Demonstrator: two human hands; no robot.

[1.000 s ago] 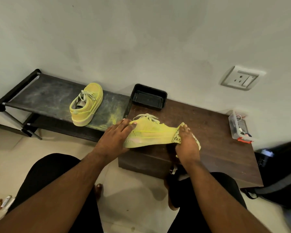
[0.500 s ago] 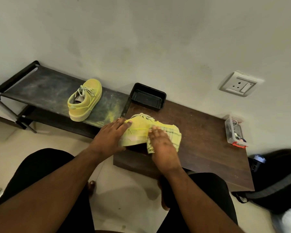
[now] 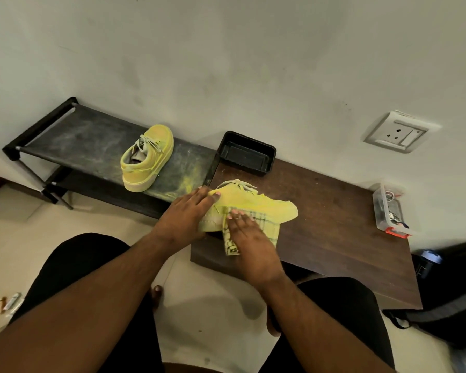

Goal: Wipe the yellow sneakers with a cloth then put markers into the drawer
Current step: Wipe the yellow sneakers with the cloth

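A yellow sneaker [image 3: 253,204] with a soft, suede-like upper and pale laces lies on its side at the near left corner of a dark wooden table [image 3: 334,211] whose top shows a grained, slightly scuffed finish. The left hand [image 3: 184,215] rests flat on the heel end of this sneaker, fingers straight and close together, steadying it. The right hand [image 3: 249,238] presses a thin yellow checked cloth [image 3: 253,227] against the side of the sneaker with straight, slightly spread fingers; a fold of the cloth hangs over the near edge of the table.

The second yellow sneaker [image 3: 147,157] stands upright on its thick flat sole to the left, on the top shelf of a black metal-framed rack [image 3: 92,138]. The shelf surface is matte and dusty, smeared with yellow powder near its right end.

At the far left corner of the table sits a shallow rectangular black plastic tray [image 3: 246,153]; nothing shows inside it. At the far right end a small clear plastic box [image 3: 389,210] with a red clasp holds small items too jumbled to identify. A white socket plate [image 3: 400,134] sits on the wall. A dark bag [image 3: 452,289] lies on the floor to the right.
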